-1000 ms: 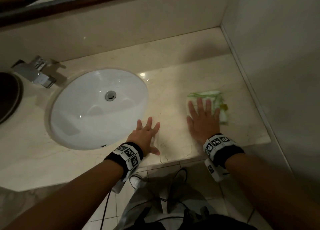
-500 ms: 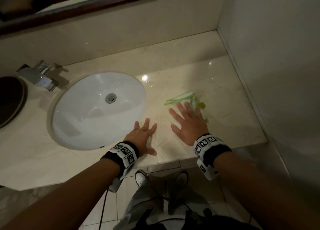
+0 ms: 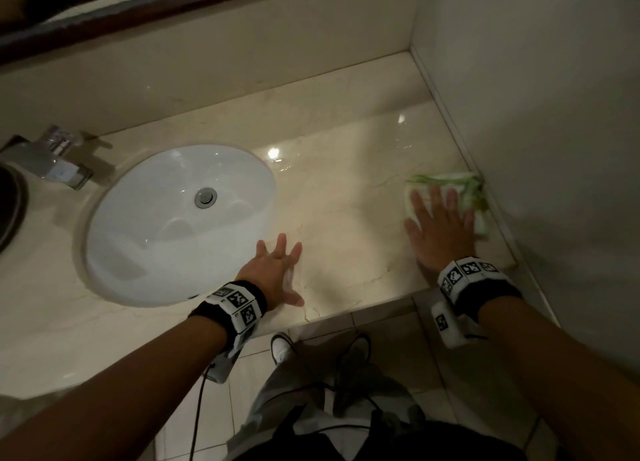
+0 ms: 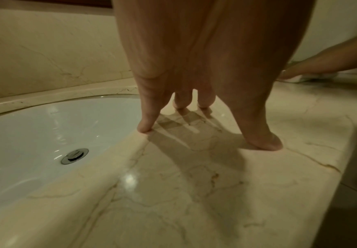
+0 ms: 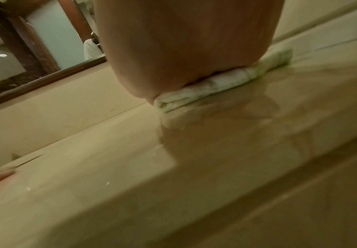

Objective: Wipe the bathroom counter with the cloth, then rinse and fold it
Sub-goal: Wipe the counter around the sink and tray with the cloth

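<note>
A folded white cloth with green stripes (image 3: 467, 192) lies on the beige marble counter (image 3: 346, 200), up against the right wall. My right hand (image 3: 440, 225) presses flat on it with straight, spread fingers. The right wrist view shows the cloth (image 5: 226, 82) squashed under my palm (image 5: 183, 47), fingers hidden. My left hand (image 3: 273, 270) rests spread on the counter beside the sink's right rim. In the left wrist view its fingertips (image 4: 145, 129) touch the marble (image 4: 194, 193) at the basin's edge.
A white oval basin (image 3: 180, 225) with a chrome drain (image 3: 205, 197) is sunk in the counter. A chrome tap (image 3: 52, 159) stands at the far left. A dark-framed mirror (image 3: 138, 10) runs above the backsplash. The counter's front edge (image 3: 363, 308) drops to a tiled floor.
My right hand has slid the cloth from the middle of the counter rightward to the wall. The left hand has stayed planted beside the basin.
</note>
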Action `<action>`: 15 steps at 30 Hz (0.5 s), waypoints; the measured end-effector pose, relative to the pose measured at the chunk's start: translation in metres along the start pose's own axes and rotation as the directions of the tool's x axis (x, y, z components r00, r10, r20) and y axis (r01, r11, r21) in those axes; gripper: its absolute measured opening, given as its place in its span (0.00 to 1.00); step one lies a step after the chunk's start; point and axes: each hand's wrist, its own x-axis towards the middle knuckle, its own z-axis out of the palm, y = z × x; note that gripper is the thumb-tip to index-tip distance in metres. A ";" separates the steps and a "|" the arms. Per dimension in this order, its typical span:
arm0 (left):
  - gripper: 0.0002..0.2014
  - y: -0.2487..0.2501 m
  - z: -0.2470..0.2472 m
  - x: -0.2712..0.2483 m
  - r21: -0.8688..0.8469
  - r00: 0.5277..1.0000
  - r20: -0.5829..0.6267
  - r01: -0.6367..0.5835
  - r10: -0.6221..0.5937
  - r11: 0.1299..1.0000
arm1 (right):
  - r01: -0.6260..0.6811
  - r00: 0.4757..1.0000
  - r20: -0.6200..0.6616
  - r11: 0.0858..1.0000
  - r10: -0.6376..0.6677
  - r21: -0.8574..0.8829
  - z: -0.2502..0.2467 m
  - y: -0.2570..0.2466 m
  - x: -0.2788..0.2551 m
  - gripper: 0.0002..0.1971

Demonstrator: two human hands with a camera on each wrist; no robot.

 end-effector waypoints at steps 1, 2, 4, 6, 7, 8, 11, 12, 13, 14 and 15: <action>0.56 0.000 0.000 0.000 -0.001 1.000 -0.001 -0.001 0.001 1.000 | -0.015 1.000 -0.003 1.000 0.015 0.005 0.000 -0.007 0.000 0.30; 0.56 0.000 0.000 0.001 -0.003 1.000 -0.003 -0.002 0.002 1.000 | -0.019 1.000 -0.009 1.000 0.020 0.007 0.000 -0.013 0.000 0.30; 0.56 0.000 0.000 0.001 -0.008 1.000 -0.004 0.001 -0.001 1.000 | 0.005 1.000 -0.010 1.000 -0.005 0.008 0.002 -0.029 -0.001 0.30; 0.57 0.000 0.000 0.001 -0.007 1.000 0.003 0.004 -0.004 1.000 | 0.058 0.998 -0.014 0.998 -0.058 0.001 0.005 -0.049 -0.002 0.30; 0.57 0.001 0.000 0.001 -0.007 1.000 0.006 0.004 -0.004 1.000 | 0.090 0.996 -0.022 0.996 -0.090 -0.002 0.008 -0.061 -0.002 0.30; 0.57 0.001 0.000 0.001 -0.009 1.000 0.007 0.005 -0.005 1.000 | 0.127 0.991 -0.028 0.992 -0.127 -0.007 0.012 -0.074 -0.004 0.31; 0.56 0.002 -0.001 0.000 -0.014 1.000 0.008 0.005 -0.005 1.000 | 0.237 0.970 -0.051 0.971 -0.237 -0.018 0.022 -0.112 -0.011 0.31; 0.56 0.002 -0.001 -0.001 -0.014 1.000 0.008 0.006 -0.006 1.000 | 0.265 0.963 -0.053 0.964 -0.265 -0.020 0.024 -0.121 -0.013 0.31; 0.56 0.002 -0.001 -0.001 -0.015 1.000 0.007 0.007 -0.007 1.000 | 0.284 0.958 -0.040 0.959 -0.285 -0.025 0.025 -0.127 -0.014 0.31; 0.56 0.002 -0.001 -0.001 -0.013 1.000 0.005 0.007 -0.007 1.000 | 0.294 0.955 -0.030 0.955 -0.295 -0.031 0.026 -0.129 -0.015 0.31; 0.56 0.002 -0.001 -0.001 -0.009 1.000 0.003 0.005 -0.005 1.000 | 0.306 0.951 -0.038 0.952 -0.307 -0.032 0.025 -0.128 -0.015 0.31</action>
